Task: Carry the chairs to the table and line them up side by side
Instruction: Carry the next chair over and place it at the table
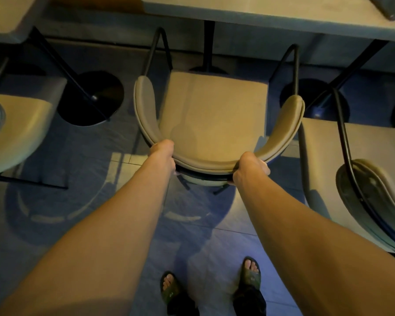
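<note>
A tan padded chair [212, 110] with a curved backrest and black metal frame faces the table [260, 12] straight ahead of me. My left hand [163, 153] grips the backrest's left side and my right hand [250, 166] grips its right side. A second matching chair [351, 169] stands to the right, close beside it. A third chair [21, 124] stands at the left, by another table [7, 17]. The held chair's legs are mostly hidden under its seat.
Round black table bases [91, 99] [315, 99] stand on the tiled floor either side of the middle chair. A dark object [390, 8] lies on the table's far right. My sandalled feet [251, 274] are just behind the chair.
</note>
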Available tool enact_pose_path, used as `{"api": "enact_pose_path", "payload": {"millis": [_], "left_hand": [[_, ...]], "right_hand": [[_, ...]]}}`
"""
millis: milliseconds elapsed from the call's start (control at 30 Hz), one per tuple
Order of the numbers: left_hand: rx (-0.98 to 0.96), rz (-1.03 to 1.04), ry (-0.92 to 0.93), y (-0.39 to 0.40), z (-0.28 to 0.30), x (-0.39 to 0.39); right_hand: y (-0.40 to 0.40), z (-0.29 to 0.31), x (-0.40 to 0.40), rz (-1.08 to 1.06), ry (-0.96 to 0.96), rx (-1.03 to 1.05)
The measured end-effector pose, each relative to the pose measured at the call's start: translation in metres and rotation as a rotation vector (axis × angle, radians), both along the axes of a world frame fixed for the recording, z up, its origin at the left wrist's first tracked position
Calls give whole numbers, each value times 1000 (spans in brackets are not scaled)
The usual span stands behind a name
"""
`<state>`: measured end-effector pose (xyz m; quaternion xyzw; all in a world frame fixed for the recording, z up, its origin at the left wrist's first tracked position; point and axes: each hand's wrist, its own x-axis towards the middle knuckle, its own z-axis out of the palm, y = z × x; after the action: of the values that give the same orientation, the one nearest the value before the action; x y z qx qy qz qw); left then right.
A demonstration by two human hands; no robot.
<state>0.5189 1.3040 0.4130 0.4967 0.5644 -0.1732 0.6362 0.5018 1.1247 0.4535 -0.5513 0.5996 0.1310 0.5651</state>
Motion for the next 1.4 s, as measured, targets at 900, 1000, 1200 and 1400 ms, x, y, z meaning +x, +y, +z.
{"api": "enact_pose_path", "payload": {"millis": [900,1000,1200,1400], "left_hand": [[78,12,91,42,6,42],[83,11,79,52,7,58],[153,152,39,48,12,67],[256,243,-19,42,12,63]], "right_hand": [[27,-25,49,24,11,111],[33,-27,61,119,44,222],[37,-42,81,84,86,265],[40,-45,82,53,80,213]]}}
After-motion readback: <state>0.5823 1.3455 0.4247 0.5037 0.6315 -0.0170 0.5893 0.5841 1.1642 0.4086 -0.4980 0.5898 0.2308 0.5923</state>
